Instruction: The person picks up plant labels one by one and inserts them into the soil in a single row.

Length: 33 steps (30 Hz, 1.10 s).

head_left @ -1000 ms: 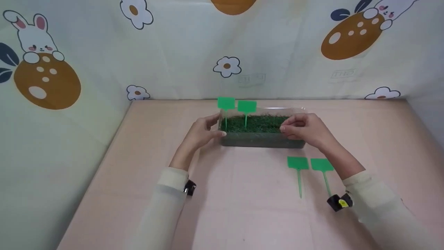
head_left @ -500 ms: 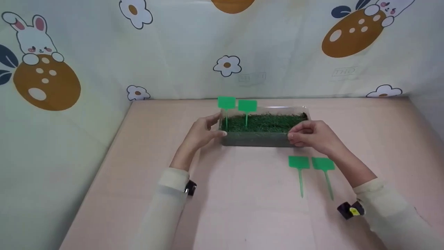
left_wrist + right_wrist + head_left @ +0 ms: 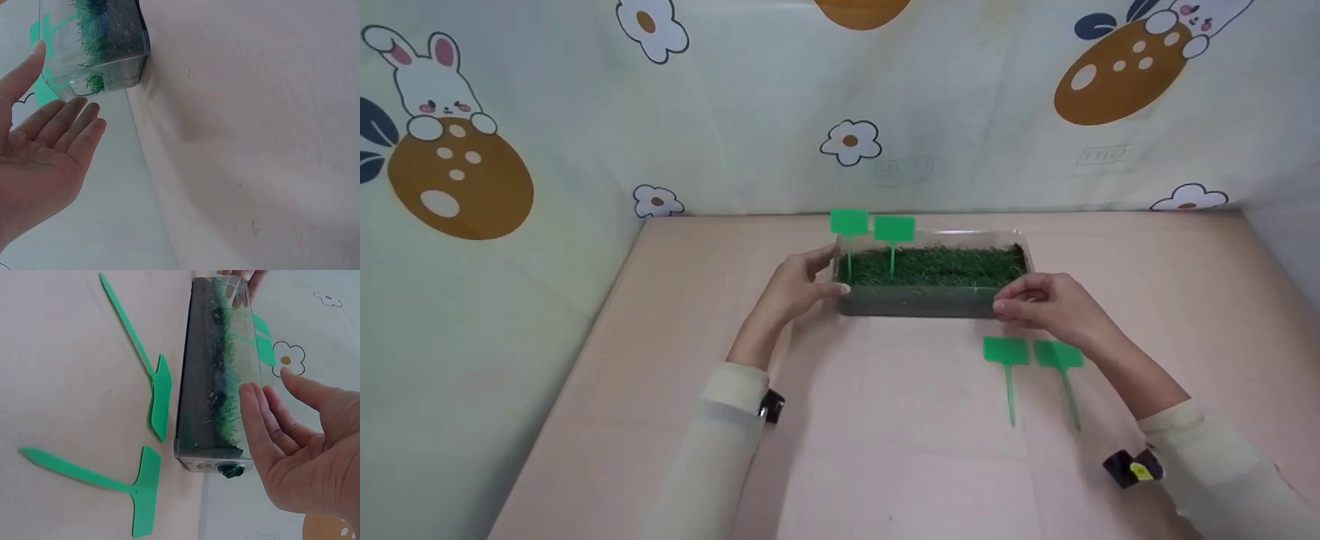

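A clear box (image 3: 919, 301) of soil topped with green grass stands at the back of the table. Two green T-shaped markers, one at the far left (image 3: 849, 223) and one beside it (image 3: 894, 229), stand upright in the grass. My left hand (image 3: 799, 285) is at the box's left end, thumb on the front rim, fingers extended in the left wrist view. Near the front right corner is my right hand (image 3: 1046, 304), empty, fingers loosely bent. Just in front of it lie two more markers, a left one (image 3: 1006, 351) and a right one (image 3: 1058, 354), also in the right wrist view (image 3: 160, 402).
A pale curtain (image 3: 765, 112) printed with flowers and rabbits hangs behind the box and along the left side. The pinkish table surface (image 3: 900, 420) spreads out in front of the box. A small black device (image 3: 1132, 469) is strapped at the right wrist.
My right hand has moved from above the grass, rightward and toward the front, to the box's front right corner. The left hand and the markers have stayed in place.
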### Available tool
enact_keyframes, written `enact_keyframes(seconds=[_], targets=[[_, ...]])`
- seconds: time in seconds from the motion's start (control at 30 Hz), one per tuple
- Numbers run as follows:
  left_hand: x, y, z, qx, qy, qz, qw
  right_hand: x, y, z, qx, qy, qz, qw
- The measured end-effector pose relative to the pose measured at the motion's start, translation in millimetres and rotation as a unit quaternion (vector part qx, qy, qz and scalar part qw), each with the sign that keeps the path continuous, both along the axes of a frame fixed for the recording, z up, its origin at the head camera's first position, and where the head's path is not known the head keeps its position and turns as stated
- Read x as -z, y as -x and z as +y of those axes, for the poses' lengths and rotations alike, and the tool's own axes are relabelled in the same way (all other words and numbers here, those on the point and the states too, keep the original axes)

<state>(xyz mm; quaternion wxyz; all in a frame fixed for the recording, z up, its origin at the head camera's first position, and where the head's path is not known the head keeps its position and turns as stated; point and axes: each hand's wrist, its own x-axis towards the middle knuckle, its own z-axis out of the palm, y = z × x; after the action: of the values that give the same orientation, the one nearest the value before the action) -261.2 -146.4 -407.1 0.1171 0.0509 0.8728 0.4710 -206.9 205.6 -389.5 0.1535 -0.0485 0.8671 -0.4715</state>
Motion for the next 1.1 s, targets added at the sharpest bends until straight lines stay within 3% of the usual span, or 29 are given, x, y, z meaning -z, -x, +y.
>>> enact_keyframes(seconds=[0.37, 1.1], targets=[[-1.2, 0.0, -0.8, -0.002, 0.009, -0.005, 0.9999, 3.2, -7.8, 6.6, -0.009, 0.05, -0.028, 0.9983], [-4.2, 0.0, -1.2, 0.006, 0.001, -0.006, 1.0, 9.8, -15.4, 16.6, -0.001, 0.006, -0.034, 0.9994]])
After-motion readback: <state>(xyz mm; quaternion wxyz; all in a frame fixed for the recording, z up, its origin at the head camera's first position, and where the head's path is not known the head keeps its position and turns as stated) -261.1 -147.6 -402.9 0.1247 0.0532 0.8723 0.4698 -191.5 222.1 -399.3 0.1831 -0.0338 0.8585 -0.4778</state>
